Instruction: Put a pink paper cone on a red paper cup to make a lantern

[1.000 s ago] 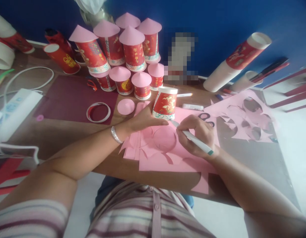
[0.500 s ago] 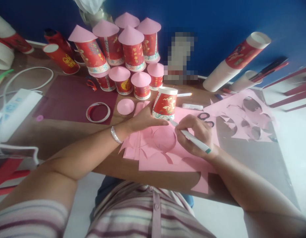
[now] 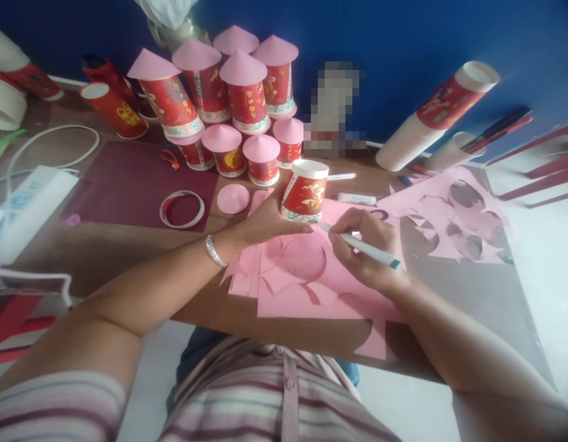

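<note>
My left hand (image 3: pixel 277 220) grips a red paper cup (image 3: pixel 306 191) with gold figures and a white band of teal squiggles round its bottom. The cup is held up over the pink paper (image 3: pixel 330 294), its white rim upward. Between the fingers of my right hand (image 3: pixel 364 245) is a white marker (image 3: pixel 373 252) with a teal end. The marker's tip is at the cup's lower edge, close to my left thumb; whether it touches is too small to tell. Cut circles and scraps lie on the pink paper below both hands.
Several red cylinders with pink cone roofs (image 3: pixel 244 92) stand stacked at the back. A pink cone (image 3: pixel 233 199) and a tape roll (image 3: pixel 182 209) lie left of the cup. Scissors (image 3: pixel 380 215), partly hidden, a glue stick (image 3: pixel 356 199) and a tall tube (image 3: pixel 412 138) are to the right.
The cup has turned slightly and tilted, so more of its rim opening faces me. My right hand and the marker have shifted a little right, the marker lying flatter, covering more of the scissors.
</note>
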Available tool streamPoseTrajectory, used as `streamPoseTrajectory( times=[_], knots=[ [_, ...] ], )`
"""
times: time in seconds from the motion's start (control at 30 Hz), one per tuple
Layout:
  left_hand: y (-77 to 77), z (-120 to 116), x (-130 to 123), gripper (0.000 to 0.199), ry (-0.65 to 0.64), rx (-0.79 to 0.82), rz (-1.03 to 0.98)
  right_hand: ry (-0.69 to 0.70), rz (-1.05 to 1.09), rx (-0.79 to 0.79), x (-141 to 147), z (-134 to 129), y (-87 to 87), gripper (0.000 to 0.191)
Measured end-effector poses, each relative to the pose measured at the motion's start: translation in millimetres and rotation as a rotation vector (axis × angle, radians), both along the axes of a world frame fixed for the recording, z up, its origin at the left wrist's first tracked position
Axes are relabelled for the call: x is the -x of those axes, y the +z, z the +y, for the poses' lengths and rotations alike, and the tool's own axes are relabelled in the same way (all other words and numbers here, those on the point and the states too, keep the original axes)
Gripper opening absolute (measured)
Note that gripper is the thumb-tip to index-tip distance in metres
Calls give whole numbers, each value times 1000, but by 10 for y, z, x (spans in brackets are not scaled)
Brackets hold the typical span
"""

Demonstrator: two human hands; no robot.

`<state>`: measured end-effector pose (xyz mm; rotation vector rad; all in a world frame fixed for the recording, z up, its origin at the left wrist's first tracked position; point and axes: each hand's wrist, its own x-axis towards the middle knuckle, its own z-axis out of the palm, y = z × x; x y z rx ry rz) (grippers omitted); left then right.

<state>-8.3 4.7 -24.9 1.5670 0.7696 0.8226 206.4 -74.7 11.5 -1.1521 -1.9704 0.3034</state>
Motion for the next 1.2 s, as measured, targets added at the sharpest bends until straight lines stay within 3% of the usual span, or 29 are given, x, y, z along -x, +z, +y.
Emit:
streamPoseTrajectory(
  times=[0.3,0.47,0.63,0.83,1.0,1.1,1.2],
  knots=[
    [1,10,-3,70,8,14,-5,73,26,-53,2,-22,6,10],
    [-8,28,-11,62,-22,45,-44,61,29,-84,-1,-15,-7,12],
    [2,28,1,72,-10,19,-14,64,15,-112,7,-13,-26,12],
    [-47,28,11,78,-18,44,-44,-25,16,-190,2,-6,-58,10],
    [-27,22,17,76,-15,38,-30,25,-9,-189,0,-23,-65,10],
    [-27,24,16,81,-37,47,-33,-14,-15,-171,3,-25,-87,7],
    [-48,28,14,87,-70,60,-46,-72,44,-263,-5,15,-133,8]
  ],
)
